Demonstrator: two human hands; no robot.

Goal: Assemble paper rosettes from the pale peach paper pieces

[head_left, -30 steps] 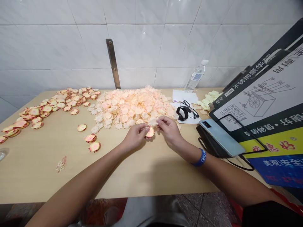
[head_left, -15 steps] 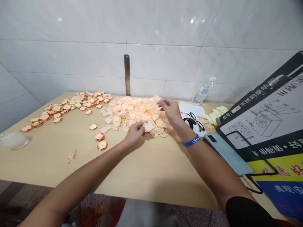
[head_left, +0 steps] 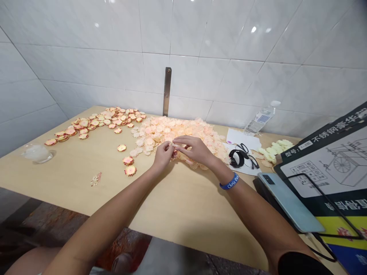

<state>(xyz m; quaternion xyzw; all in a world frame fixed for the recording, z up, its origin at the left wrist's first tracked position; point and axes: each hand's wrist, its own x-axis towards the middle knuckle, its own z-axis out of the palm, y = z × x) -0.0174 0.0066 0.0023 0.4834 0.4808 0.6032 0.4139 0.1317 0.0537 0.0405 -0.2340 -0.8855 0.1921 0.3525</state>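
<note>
the left hand (head_left: 164, 156) and right hand (head_left: 192, 149) meet just above the tabletop (head_left: 183, 206), thumbs and fingers pinched nearly shut on a small pale flower cutout (head_left: 173, 144), which is mostly hidden between the fingertips. right behind and touching the hands' far side lies a broad heap of pale peach cutouts (head_left: 183, 131), with its edge spreading around the hands. to the left, a curving trail of red-rimmed rosettes (head_left: 94, 123) runs along the far side of the tabletop, and three loose rosettes (head_left: 128, 160) sit just left of the heap. a small scrap of flower pieces (head_left: 96, 178) lies nearer the front.

a clear cup (head_left: 37, 152) at the left holds something white. a plastic water bottle (head_left: 260, 120) stands by the wall, beyond sheets of white paper (head_left: 242, 139) carrying eyeglasses (head_left: 250, 157) and a black wristwatch (head_left: 236, 158). past them is a small pile of pale yellow-green cutouts (head_left: 275, 148). a smartphone (head_left: 289, 202) lies on the right, against a printed board (head_left: 323, 168) that blocks that side. a blue wristband (head_left: 229, 181) circles the right wrist. both forearms cross the bare wood toward the near edge, and a metal bracket (head_left: 167, 91) is fixed to the tiled wall (head_left: 218, 46).
</note>
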